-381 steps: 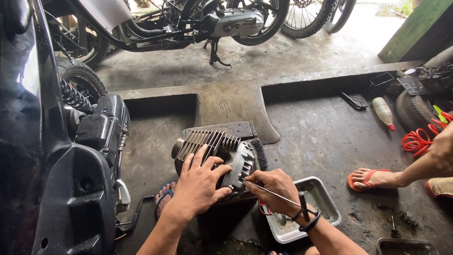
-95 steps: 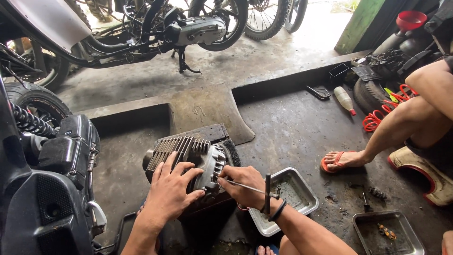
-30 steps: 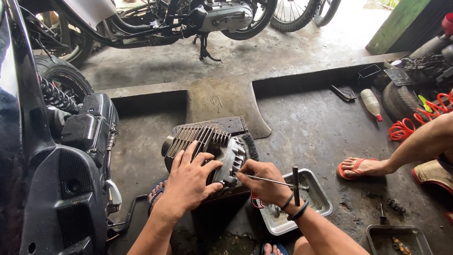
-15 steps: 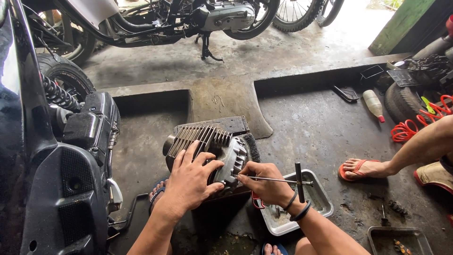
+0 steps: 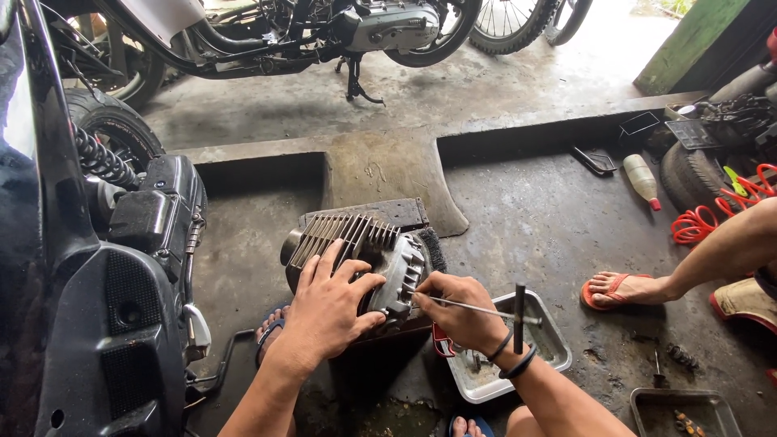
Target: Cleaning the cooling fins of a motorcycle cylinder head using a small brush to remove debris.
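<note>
My left hand (image 5: 328, 311) flat on finned engine block (image 5: 356, 251), fingers spread over fins, palm pressing, not closed around anything. My right hand (image 5: 457, 311) closed on thin T-handle wrench (image 5: 486, 309), tip set against block's side cover. Block sits on concrete floor (image 5: 526, 210) between my knees, scooter (image 5: 105, 267) just left. Metal tray (image 5: 554, 356) just beside right wrist. Another person's sandalled foot (image 5: 619, 290) to right, well apart from tray.
</note>
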